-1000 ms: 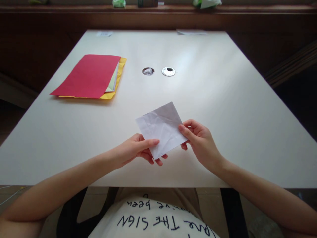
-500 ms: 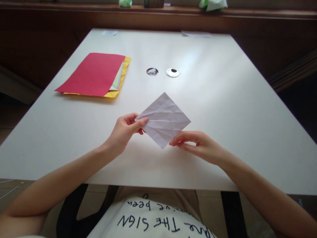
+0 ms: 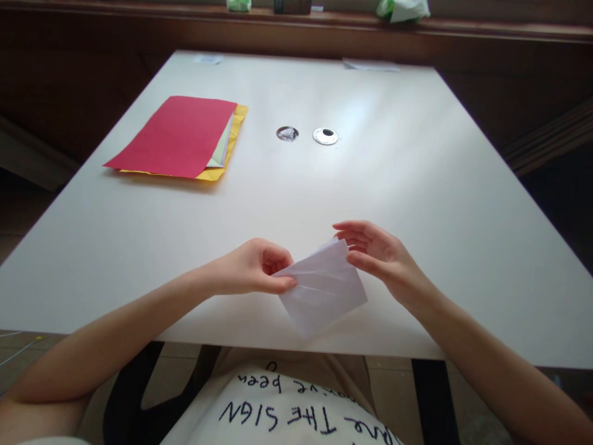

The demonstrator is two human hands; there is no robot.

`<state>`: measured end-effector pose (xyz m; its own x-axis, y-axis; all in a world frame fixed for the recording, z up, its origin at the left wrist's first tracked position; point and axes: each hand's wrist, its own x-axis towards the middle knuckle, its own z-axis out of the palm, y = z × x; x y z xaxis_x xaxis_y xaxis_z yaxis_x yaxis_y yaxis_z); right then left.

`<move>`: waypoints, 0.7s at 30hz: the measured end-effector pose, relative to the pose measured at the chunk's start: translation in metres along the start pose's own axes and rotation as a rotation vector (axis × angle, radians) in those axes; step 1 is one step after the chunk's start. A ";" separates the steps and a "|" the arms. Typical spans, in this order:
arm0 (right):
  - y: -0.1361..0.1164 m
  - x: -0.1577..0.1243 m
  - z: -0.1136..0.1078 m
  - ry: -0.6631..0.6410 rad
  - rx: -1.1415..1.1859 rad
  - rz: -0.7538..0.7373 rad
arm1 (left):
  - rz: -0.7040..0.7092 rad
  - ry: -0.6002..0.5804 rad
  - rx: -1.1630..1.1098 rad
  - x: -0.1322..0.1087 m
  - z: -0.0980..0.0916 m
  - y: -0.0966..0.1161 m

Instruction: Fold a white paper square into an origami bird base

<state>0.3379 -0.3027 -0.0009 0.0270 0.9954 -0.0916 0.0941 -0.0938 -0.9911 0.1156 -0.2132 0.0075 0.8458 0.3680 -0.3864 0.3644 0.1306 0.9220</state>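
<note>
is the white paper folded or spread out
Folded: the white paper shows more than one layer along its upper edge, near the right hand, and creases cross its face. The left hand pinches one corner.

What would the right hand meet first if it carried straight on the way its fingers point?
Most likely the white paper: its upper corner sits right by the thumb and fingers of the right hand. Depth is unclear, so they may already be touching it.
</note>
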 end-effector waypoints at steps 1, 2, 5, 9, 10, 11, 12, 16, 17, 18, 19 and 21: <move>0.001 -0.001 0.002 -0.034 0.008 0.026 | 0.004 0.014 0.002 0.000 0.001 -0.001; 0.001 -0.002 0.004 -0.059 0.017 0.048 | 0.012 0.048 -0.008 0.001 0.001 -0.001; 0.003 -0.005 0.008 -0.127 -0.016 0.078 | 0.047 0.219 -0.111 0.005 0.002 -0.004; 0.000 -0.009 0.010 -0.320 -0.175 0.063 | 0.073 0.345 -0.161 0.005 0.007 -0.003; -0.002 -0.010 0.011 -0.358 -0.203 0.047 | 0.081 0.349 -0.125 0.003 0.009 -0.002; -0.003 -0.011 0.012 -0.371 -0.220 0.024 | 0.091 0.344 -0.076 0.002 0.012 -0.001; -0.004 -0.012 0.013 -0.361 -0.229 -0.004 | 0.104 0.336 -0.020 -0.001 0.015 0.001; -0.007 -0.015 0.018 -0.191 -0.225 -0.113 | 0.159 0.255 0.114 -0.008 0.026 0.005; -0.008 -0.016 0.019 -0.157 -0.220 -0.131 | 0.167 0.232 0.120 -0.010 0.028 0.005; -0.009 -0.017 0.020 -0.139 -0.211 -0.142 | 0.175 0.214 0.124 -0.011 0.030 0.005; -0.010 -0.018 0.021 -0.131 -0.197 -0.147 | 0.183 0.200 0.129 -0.011 0.031 0.005; -0.012 -0.020 0.023 -0.132 -0.160 -0.135 | 0.208 0.193 0.144 -0.013 0.033 0.004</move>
<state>0.3129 -0.3205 0.0109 -0.1259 0.9919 0.0184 0.2451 0.0491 -0.9682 0.1197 -0.2481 0.0156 0.8236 0.5425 -0.1654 0.2541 -0.0923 0.9628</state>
